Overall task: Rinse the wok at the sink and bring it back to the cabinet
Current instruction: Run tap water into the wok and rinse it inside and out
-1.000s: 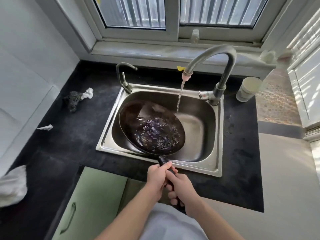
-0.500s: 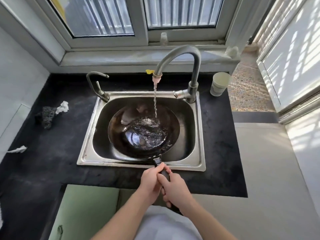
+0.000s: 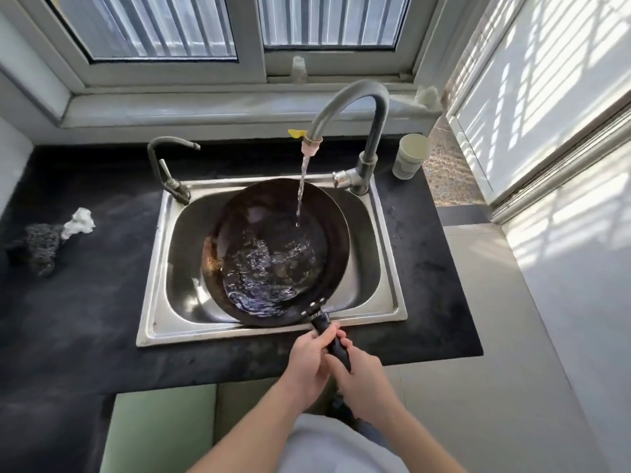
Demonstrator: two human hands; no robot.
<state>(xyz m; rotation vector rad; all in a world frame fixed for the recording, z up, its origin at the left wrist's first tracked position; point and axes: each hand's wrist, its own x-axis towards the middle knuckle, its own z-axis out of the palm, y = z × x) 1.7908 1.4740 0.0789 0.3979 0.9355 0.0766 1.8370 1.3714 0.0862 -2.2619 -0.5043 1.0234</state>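
Observation:
A dark round wok (image 3: 269, 216) sits tilted in the steel sink (image 3: 153, 302), its near rim over the sink's front edge. Water pools and swirls in its lower half. A thin stream from the tall curved tap (image 3: 362, 104) falls onto the wok's far inner wall. The wok's black handle (image 3: 333, 339) points toward me. My left hand (image 3: 307, 360) wraps the handle from the left, and my right hand (image 3: 362, 380) grips it just behind, from the right.
A small second tap (image 3: 167, 165) stands at the sink's back left corner. A pale cup (image 3: 409, 160) sits right of the tall tap. A dark scourer (image 3: 37, 244) with a white scrap lies on the black counter (image 3: 85, 319). A green cabinet door (image 3: 160, 428) is below.
The wok has shifted right and tipped toward its near left side, so the water has run to that side. Both hands have stayed on the handle.

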